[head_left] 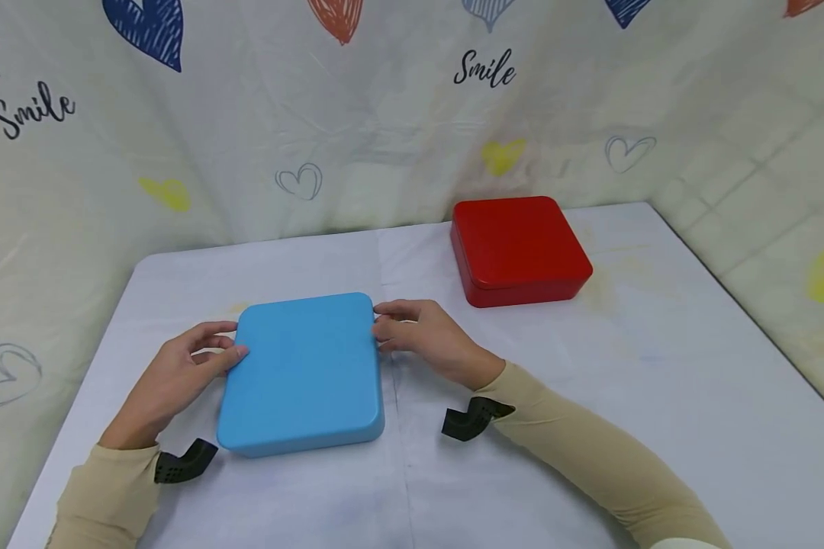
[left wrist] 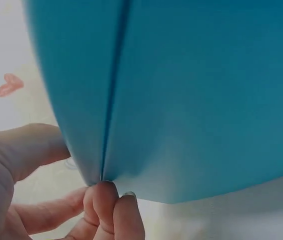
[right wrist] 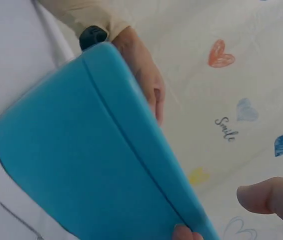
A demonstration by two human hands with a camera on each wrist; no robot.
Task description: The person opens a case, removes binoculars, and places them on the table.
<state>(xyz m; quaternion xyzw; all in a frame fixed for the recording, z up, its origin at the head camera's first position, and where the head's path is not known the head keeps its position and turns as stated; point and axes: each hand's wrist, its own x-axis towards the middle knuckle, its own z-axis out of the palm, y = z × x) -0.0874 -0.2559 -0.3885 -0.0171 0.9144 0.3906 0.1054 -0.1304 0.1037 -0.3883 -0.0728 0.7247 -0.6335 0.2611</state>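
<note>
A light blue square box (head_left: 302, 374) with rounded corners lies flat on the table, its lid on and a seam (right wrist: 131, 150) running round its side. My left hand (head_left: 181, 374) holds the box's left edge, the thumb on the lid's top edge and fingertips (left wrist: 104, 197) at the seam below. On the right side, my right hand (head_left: 432, 335) touches the box near its far corner with its fingertips. Its thumb (right wrist: 261, 196) stands off from the box in the right wrist view.
Behind and to the right sits a closed red box (head_left: 522, 248). A white cloth covers the table (head_left: 556, 427). At the back hangs a pale curtain (head_left: 384, 122) printed with hearts and words. Black curved pieces (head_left: 187, 461) stick out at both sleeves.
</note>
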